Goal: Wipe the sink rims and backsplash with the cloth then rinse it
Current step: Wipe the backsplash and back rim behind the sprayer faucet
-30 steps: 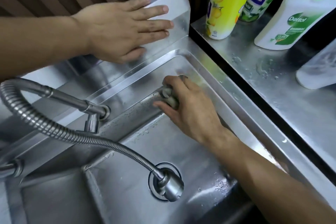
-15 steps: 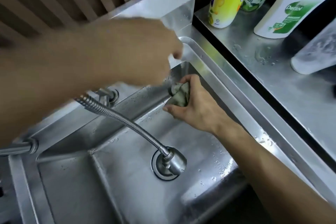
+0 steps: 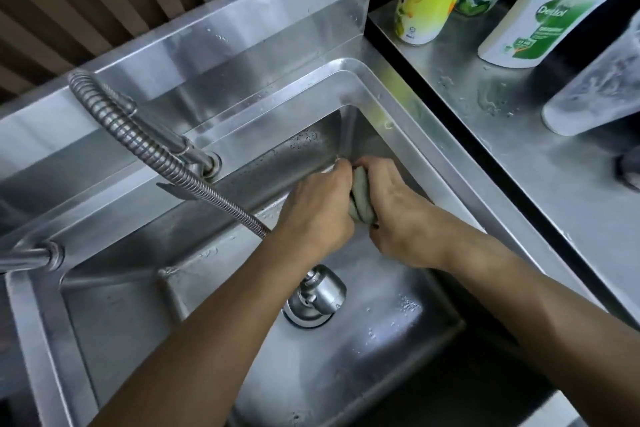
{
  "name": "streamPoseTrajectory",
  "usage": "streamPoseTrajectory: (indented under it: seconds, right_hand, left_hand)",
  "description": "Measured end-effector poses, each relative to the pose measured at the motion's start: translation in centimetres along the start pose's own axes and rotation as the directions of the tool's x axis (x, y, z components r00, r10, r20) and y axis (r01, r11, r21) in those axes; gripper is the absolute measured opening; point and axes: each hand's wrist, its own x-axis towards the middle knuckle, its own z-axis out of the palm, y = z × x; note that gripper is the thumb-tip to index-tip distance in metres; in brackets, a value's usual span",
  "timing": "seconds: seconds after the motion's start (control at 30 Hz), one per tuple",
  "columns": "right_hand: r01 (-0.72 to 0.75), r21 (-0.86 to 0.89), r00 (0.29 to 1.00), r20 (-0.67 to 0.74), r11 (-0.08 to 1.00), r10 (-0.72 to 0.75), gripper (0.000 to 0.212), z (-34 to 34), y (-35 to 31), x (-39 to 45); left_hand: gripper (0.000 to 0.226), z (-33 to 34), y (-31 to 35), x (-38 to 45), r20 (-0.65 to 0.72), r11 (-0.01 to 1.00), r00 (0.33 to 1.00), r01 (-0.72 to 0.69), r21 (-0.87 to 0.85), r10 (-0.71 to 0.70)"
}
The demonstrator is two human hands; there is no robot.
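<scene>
Left of centre in the frame, the left hand (image 3: 317, 208) curls its fingers round the wadded grey-green cloth (image 3: 361, 200). The right hand (image 3: 398, 215) grips the cloth's other side (both fists closed, knuckles nearly meeting), low inside the stainless steel sink (image 3: 408, 135), near its back right corner.

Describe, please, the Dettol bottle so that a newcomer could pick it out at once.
Start at the steel shelf right of the sink. Bottles stand along its far end; the Dettol bottle leans third from the sink. Alone among them, it is white with a green cap.
</scene>
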Motion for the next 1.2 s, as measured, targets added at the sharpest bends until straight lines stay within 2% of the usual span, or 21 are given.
streamPoseTrajectory:
  seconds: [0.03,0.07,0.13,0.2,0.27,0.33,0.37,0.43,0.6,0.67,0.87,1.03,1.2]
  right_hand:
    - [-0.004,-0.085,1.000,-0.018,0.996,0.003,0.056,0.1,-0.1,0.1]
    - [-0.027,-0.176,0.998,-0.053,0.984,0.018,0.047,0.3,-0.3,0.3]
    - [-0.101,-0.314,0.991,-0.115,0.944,0.068,0.035,0.5,-1.1,0.9]
    - [-0.155,-0.465,0.982,-0.167,0.872,0.086,0.041,1.4,-1.3,1.8]
    - [-0.162,-0.644,0.975,-0.221,0.748,0.021,0.043,2.1,-1.5,2.5]
    - [-0.121,-0.737,0.987,-0.163,0.665,-0.001,0.024,1.8,-1.7,3.0]
    - [-0.077,-0.732,0.996,-0.091,0.677,0.015,0.016,1.5,-1.7,3.0]
    - [-0.035,-0.701,0.998,0.014,0.713,0.063,0.019,1.1,-1.8,2.9]
    - [-0.057,-0.760,0.980,0.081,0.648,0.181,0.021,1.6,-1.9,3.4]
    - [-0.061,-0.738,0.980,0.084,0.672,0.181,0.017,1.5,-1.8,3.5]
    - [-0.083,-0.629,0.980,0.090,0.773,0.179,0.025,1.9,-1.2,3.2]
    - [-0.140,-0.598,0.970,0.076,0.789,0.230,0.025,2.0,-1.1,3.2]
    - [-0.163,-0.571,0.967,0.071,0.805,0.246,0.023,1.8,-1.4,3.5]
  left_hand:
    - [0.034,0.0,-0.7,-0.2,-0.099,0.992,0.991,0.098,0.074,-0.091]
    - [0.030,-0.1,-1.4,-0.4,-0.145,0.985,0.983,0.127,0.119,-0.110]
    - [0.026,0.2,0.1,-0.8,-0.135,0.982,0.991,0.043,0.183,-0.018]
    - [0.028,0.4,0.0,-0.2,-0.137,0.984,0.990,0.055,0.168,-0.032]
    - [0.028,0.2,-1.4,0.4,-0.145,0.986,0.989,0.058,0.153,-0.036]
    - [0.025,0.6,-1.4,0.5,-0.127,0.981,0.991,0.075,0.178,-0.053]
    - [0.024,0.6,-1.1,0.5,-0.078,0.977,0.994,0.089,0.193,-0.075]
    - [0.022,0.7,-1.2,0.5,-0.038,0.966,0.996,0.082,0.247,-0.075]
    - [0.022,1.4,-1.5,0.6,-0.038,0.948,0.997,0.081,0.306,-0.073]
    - [0.021,1.5,-1.4,0.7,-0.032,0.944,0.996,0.084,0.320,-0.078]
    - [0.021,2.0,-1.1,1.2,0.005,0.913,0.996,0.084,0.399,-0.094]
    - [0.024,1.7,-0.5,1.6,0.035,0.877,0.996,0.052,0.477,-0.078]
    - [0.019,1.4,-0.4,1.8,0.029,0.861,0.998,0.036,0.507,-0.059]
